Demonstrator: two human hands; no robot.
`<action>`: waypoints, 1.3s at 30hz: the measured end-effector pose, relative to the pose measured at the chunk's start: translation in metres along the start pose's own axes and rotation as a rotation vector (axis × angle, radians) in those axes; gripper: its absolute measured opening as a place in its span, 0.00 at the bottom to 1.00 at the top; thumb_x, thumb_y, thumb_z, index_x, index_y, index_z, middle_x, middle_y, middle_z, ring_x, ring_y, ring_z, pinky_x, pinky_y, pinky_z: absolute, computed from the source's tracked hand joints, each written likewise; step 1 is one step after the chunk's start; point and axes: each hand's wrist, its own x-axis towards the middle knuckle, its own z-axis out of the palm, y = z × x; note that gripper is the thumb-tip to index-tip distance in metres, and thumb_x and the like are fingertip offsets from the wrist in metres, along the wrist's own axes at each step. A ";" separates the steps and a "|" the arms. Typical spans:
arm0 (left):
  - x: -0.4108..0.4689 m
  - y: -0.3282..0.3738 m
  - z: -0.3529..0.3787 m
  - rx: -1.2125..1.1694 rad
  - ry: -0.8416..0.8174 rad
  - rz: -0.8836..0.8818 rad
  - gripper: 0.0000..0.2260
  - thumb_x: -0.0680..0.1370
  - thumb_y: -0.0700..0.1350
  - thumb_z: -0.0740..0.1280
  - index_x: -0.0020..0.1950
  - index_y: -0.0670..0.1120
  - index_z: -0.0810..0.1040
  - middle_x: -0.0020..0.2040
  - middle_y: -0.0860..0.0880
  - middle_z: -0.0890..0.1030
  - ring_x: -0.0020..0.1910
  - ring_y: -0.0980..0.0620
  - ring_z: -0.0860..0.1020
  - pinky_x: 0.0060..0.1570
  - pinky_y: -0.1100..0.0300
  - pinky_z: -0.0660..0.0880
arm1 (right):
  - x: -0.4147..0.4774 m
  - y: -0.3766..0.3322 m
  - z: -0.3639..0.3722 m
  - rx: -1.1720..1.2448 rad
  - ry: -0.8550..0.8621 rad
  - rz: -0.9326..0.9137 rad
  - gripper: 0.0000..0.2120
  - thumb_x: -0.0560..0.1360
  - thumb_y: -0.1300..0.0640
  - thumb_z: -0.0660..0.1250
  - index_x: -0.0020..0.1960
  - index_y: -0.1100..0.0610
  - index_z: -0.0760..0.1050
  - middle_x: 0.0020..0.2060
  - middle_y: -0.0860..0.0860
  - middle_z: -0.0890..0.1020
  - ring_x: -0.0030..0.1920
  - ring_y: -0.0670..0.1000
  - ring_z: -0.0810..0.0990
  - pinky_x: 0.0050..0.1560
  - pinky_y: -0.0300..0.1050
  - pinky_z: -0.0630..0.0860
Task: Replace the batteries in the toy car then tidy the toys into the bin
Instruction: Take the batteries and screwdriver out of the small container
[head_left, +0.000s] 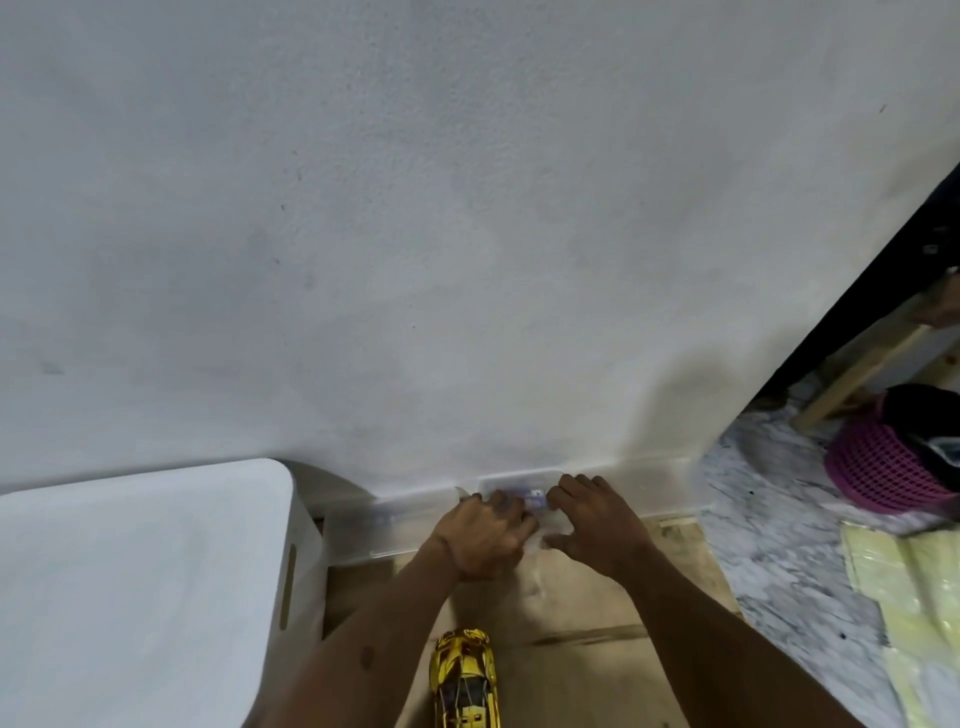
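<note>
Light is soft, dim and even, with a cool grey cast over the white wall (467, 234), which fills most of the view. A faint shadow falls on the wall just above and right of the right hand (597, 525). Bright glints mark the gold toy car (464, 678). Wide-angle distortion bends the edges strongly. The whole picture is slightly soft, and the clear container (519, 480) at the hands is blurred.

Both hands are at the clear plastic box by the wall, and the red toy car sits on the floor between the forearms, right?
Not quite: the head view shows the toy car is gold, not red. Both the left hand and right hand are at the clear plastic box by the wall.
</note>
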 end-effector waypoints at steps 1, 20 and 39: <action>0.000 0.000 0.003 -0.006 0.015 -0.001 0.20 0.75 0.52 0.67 0.63 0.43 0.74 0.57 0.38 0.80 0.55 0.37 0.80 0.38 0.44 0.82 | -0.001 0.000 -0.001 -0.002 0.022 -0.016 0.23 0.56 0.40 0.80 0.44 0.50 0.78 0.40 0.46 0.79 0.39 0.50 0.78 0.43 0.42 0.77; -0.015 -0.025 -0.023 -0.709 0.481 -0.627 0.17 0.73 0.62 0.70 0.50 0.50 0.86 0.47 0.55 0.86 0.43 0.55 0.82 0.44 0.59 0.79 | -0.004 -0.011 -0.014 -0.005 -0.111 0.323 0.47 0.62 0.28 0.70 0.73 0.48 0.59 0.70 0.49 0.67 0.67 0.54 0.68 0.64 0.54 0.65; -0.007 -0.035 -0.030 -0.979 0.525 -0.712 0.09 0.75 0.53 0.71 0.43 0.48 0.86 0.37 0.53 0.85 0.37 0.55 0.82 0.43 0.54 0.79 | 0.046 -0.050 -0.016 0.085 -0.423 0.285 0.22 0.74 0.58 0.70 0.67 0.57 0.72 0.63 0.56 0.76 0.63 0.55 0.76 0.64 0.46 0.72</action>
